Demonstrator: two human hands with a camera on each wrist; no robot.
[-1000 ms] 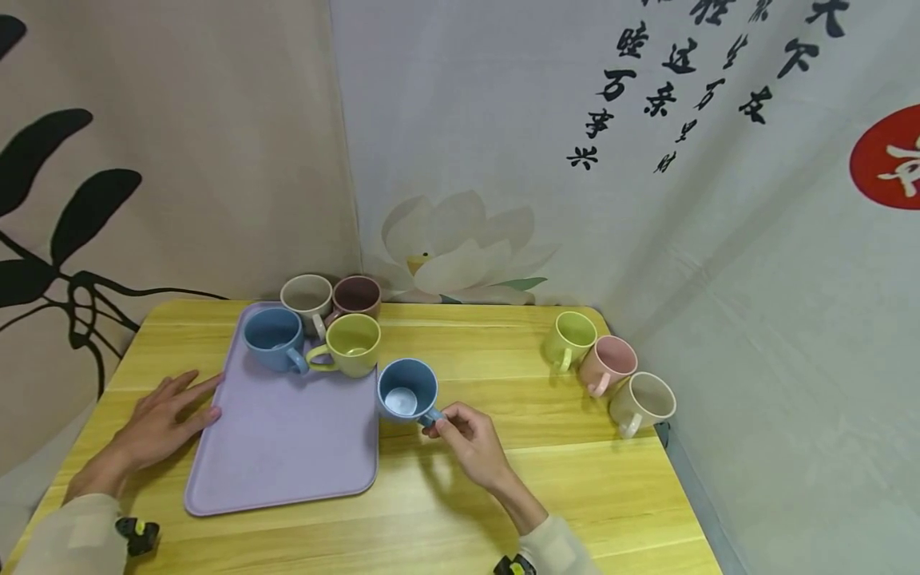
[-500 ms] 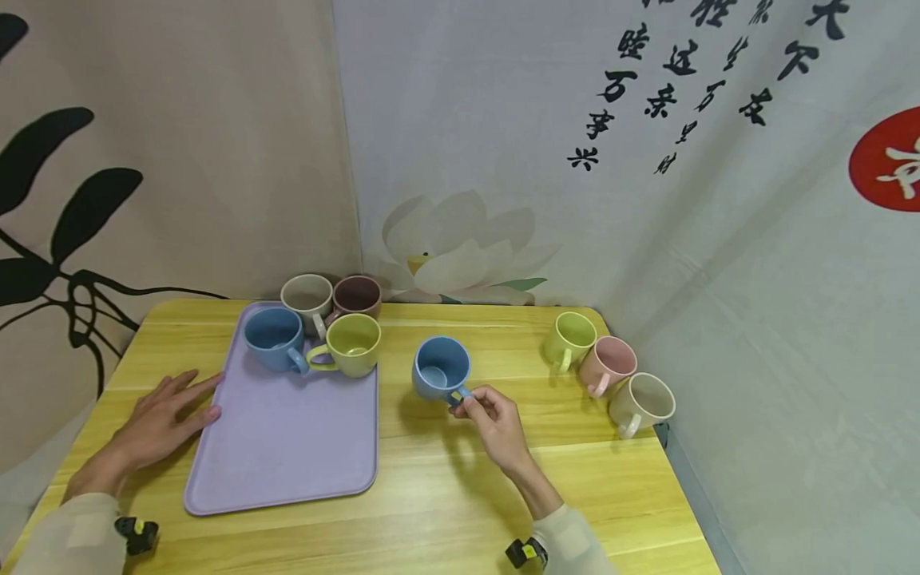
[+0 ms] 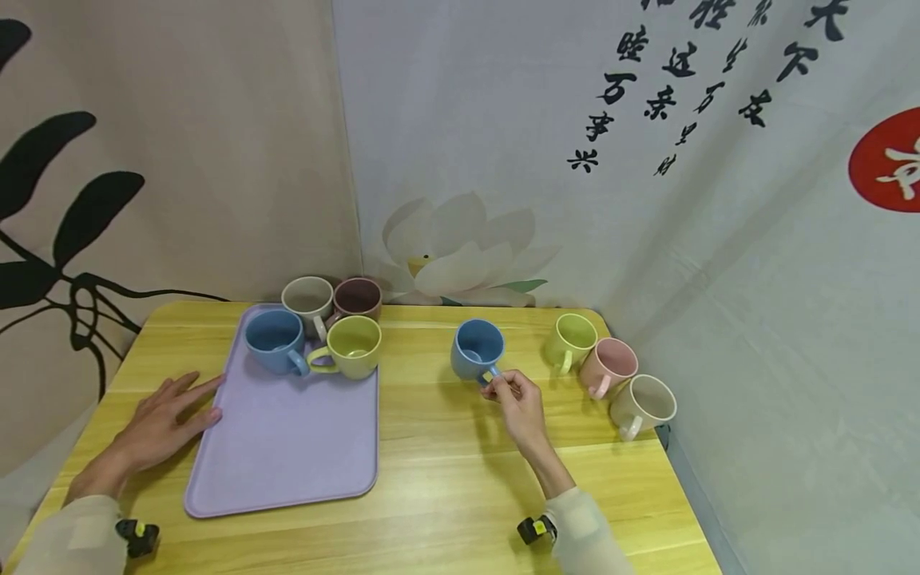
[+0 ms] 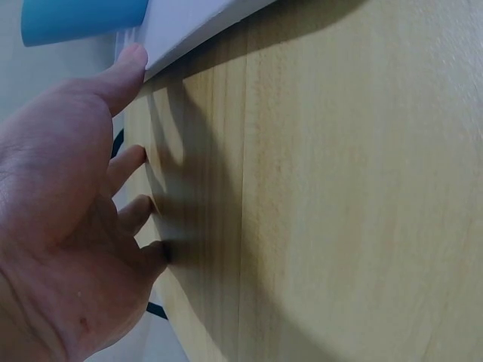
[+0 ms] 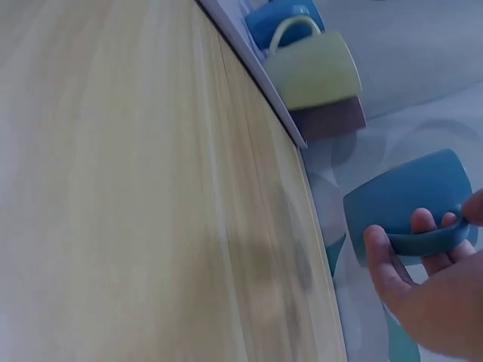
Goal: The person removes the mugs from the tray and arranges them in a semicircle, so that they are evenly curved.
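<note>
My right hand (image 3: 519, 406) pinches the handle of a blue mug (image 3: 477, 351), held above the table to the right of the tray. The right wrist view shows the same blue mug (image 5: 407, 197) with fingers around its handle. My left hand (image 3: 164, 422) lies by the left edge of a purple tray (image 3: 287, 447), fingers spread and fingertips at its rim. At the tray's back stand another blue mug (image 3: 275, 342), a yellow-green mug (image 3: 354, 348), a white mug (image 3: 307, 297) and a dark pink mug (image 3: 358, 298).
On the right side of the wooden table (image 3: 446, 495) stand a green mug (image 3: 571, 342), a pink mug (image 3: 608, 364) and a cream mug (image 3: 642, 404), close together near the edge. A printed cloth (image 3: 460, 120) hangs behind the table.
My right hand has carried the blue mug from beside the tray's right edge rightward and toward the back, over bare table. My left hand and the tray have stayed in place.
</note>
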